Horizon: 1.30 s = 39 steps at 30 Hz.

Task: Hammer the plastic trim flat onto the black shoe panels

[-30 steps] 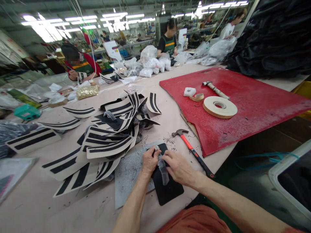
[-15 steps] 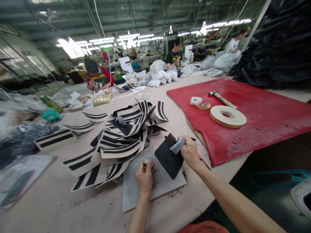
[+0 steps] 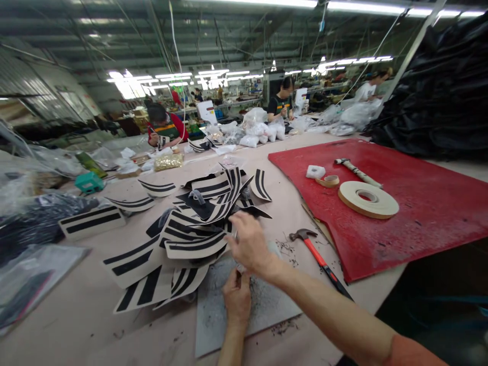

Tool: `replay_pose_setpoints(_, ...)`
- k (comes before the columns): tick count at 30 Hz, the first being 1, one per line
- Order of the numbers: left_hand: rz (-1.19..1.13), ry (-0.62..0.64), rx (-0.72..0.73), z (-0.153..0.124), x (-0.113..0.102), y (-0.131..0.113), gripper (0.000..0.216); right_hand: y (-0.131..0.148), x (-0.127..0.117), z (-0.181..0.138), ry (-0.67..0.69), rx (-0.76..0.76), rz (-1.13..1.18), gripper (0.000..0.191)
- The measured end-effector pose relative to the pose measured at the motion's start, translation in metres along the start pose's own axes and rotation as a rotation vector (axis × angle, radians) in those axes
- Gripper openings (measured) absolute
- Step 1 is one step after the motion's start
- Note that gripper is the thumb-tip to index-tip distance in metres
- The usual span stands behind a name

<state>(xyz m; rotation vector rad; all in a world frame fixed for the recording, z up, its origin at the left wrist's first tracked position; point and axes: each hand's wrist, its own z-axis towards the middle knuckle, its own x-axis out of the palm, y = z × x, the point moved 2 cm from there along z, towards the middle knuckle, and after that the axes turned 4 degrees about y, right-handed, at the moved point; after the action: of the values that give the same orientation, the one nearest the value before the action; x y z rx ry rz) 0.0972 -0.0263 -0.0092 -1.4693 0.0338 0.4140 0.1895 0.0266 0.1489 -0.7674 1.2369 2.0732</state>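
Holding R hand half-spread by panels, heaped on worktop; can't make out any grip. Pinching pale bit w/ L hand over slab. Prob. light, bendy panels; take by edges.

Cream panels (boldly black-striped), grey board, red mat, teal box.

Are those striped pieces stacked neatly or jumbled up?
Jumbled: the striped pieces overlap at many angles, some with ends sticking up, in an uneven heap beside the grey board.
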Motion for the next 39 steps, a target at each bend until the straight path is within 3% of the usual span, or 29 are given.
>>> replay_pose_setpoints(2, -0.014, 0.03, 0.001, 0.001, 0.001, 0.0, 0.032, -0.055, -0.005, 0.038, 0.01, 0.205, -0.193, 0.05)
replay_pose_setpoints(5, -0.027, 0.035, -0.006, 0.002, 0.003, 0.002, 0.033, -0.109, 0.0, 0.075, 0.233, 0.417, -0.224, 0.035)
replay_pose_setpoints(8, -0.015, 0.03, -0.004, 0.002, 0.003, 0.005, 0.033, -0.129, 0.0, 0.085, 0.266, 0.467, -0.121, 0.017)
replay_pose_setpoints(11, -0.024, 0.032, -0.001, 0.002, 0.003, 0.005, 0.033, -0.132, -0.012, 0.067, 0.142, 0.5, 0.017, 0.024)
replay_pose_setpoints(15, -0.052, 0.024, -0.017, 0.001, 0.001, 0.002, 0.033, -0.12, -0.024, -0.013, -0.015, 0.619, 0.293, 0.047)
replay_pose_setpoints(19, -0.054, -0.014, -0.048, 0.0, -0.001, 0.003, 0.035, -0.092, -0.009, -0.141, -0.21, 1.009, 1.04, 0.052)
replay_pose_setpoints(21, -0.055, -0.042, -0.062, -0.001, -0.002, 0.004, 0.035, -0.081, 0.0, -0.198, -0.191, 1.19, 1.171, 0.049)
replay_pose_setpoints(24, -0.052, -0.058, -0.076, -0.002, -0.002, 0.005, 0.035, -0.082, -0.001, -0.252, -0.038, 1.32, 1.062, 0.039)
replay_pose_setpoints(26, -0.032, -0.05, -0.077, -0.002, -0.002, 0.005, 0.035, -0.094, -0.014, -0.26, -0.022, 1.269, 0.812, 0.039)
replay_pose_setpoints(28, -0.01, -0.044, -0.071, -0.002, -0.001, 0.006, 0.035, -0.105, -0.033, -0.243, -0.08, 1.08, 0.53, 0.046)
replay_pose_setpoints(31, 0.015, -0.039, -0.052, -0.001, -0.001, 0.006, 0.034, -0.101, -0.051, -0.189, -0.055, 0.66, 0.246, 0.056)
replay_pose_setpoints(34, 0.03, -0.035, -0.041, 0.0, -0.002, 0.005, 0.033, -0.082, -0.043, -0.137, 0.118, 0.374, 0.023, 0.068)
replay_pose_setpoints(36, -0.001, -0.028, -0.063, 0.001, -0.004, 0.005, 0.033, -0.074, -0.028, -0.118, 0.263, 0.328, -0.109, 0.058)
replay_pose_setpoints(39, -0.084, -0.027, -0.11, 0.004, -0.005, 0.004, 0.031, -0.074, -0.006, -0.118, 0.423, 0.352, -0.211, 0.034)
